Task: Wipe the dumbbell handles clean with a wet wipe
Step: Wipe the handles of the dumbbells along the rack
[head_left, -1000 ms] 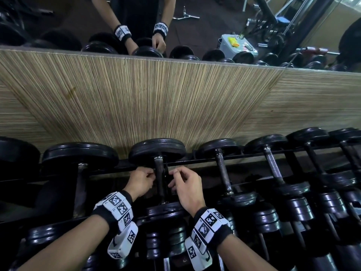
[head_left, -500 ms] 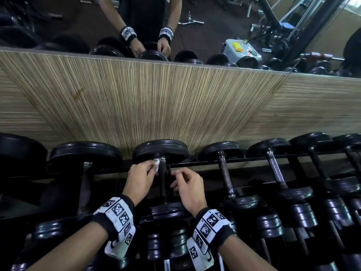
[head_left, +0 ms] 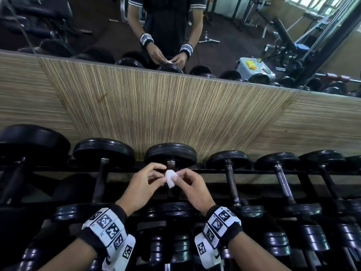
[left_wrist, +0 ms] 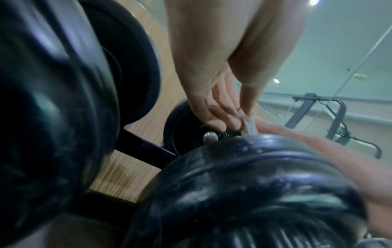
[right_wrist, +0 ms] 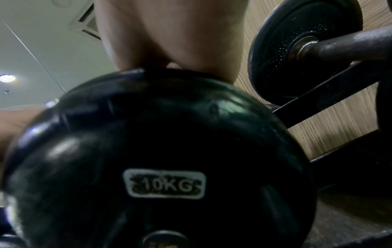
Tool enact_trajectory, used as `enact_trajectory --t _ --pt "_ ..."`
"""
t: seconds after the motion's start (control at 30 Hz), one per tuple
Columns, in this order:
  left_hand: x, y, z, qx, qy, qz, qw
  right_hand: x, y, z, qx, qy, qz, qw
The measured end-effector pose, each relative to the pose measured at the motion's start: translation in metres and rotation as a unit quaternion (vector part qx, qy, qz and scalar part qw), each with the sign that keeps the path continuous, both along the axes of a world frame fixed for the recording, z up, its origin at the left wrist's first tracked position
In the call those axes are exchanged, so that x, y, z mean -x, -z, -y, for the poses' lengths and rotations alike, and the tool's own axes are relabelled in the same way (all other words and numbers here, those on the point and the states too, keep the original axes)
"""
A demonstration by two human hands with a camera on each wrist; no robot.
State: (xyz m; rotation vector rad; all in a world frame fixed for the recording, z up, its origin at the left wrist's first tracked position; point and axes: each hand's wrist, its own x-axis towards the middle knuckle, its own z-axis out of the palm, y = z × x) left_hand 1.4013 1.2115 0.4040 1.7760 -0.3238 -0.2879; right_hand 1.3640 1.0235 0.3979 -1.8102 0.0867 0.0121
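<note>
Pinching a small folded white wipe (head_left: pixel 170 178) between them, both hands — left hand (head_left: pixel 143 185), right hand (head_left: pixel 192 185) — have fingertips curled onto it, just above the dumbbell (head_left: pixel 171 154) handle. That dumbbell sits mid-rack (head_left: pixel 254 171) among others — its near plate reads 10KG in the right wrist view.

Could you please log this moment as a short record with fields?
setting: dumbbells on a rack against a wood-grain wall panel, mirror above
wipe: small white wet wipe, folded, held above the middle dumbbell
left hand: pinches the wipe
right hand: pinches the wipe
handle contact: none visible
weight label: 10KG
</note>
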Motion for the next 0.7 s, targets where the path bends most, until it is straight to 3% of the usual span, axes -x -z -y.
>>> enact_trajectory --t 0.1,0.23,0.37,0.7 --pt "0.009 -0.005 -0.004 0.006 0.038 -0.013 0.999 0.004 -0.008 -0.004 -0.032 -0.008 0.008 0.999" --pt "0.015 -0.009 -0.002 0.034 -0.004 -0.013 0.999 0.008 -0.020 -0.008 -0.096 -0.017 0.002 0.995" --pt "0.014 -0.012 0.000 0.035 -0.025 -0.010 0.999 0.011 -0.023 -0.009 -0.068 -0.005 0.032 0.997" --pt "0.027 -0.036 -0.002 0.060 0.033 -0.024 0.997 0.023 -0.031 -0.012 -0.086 0.048 0.059 0.993"
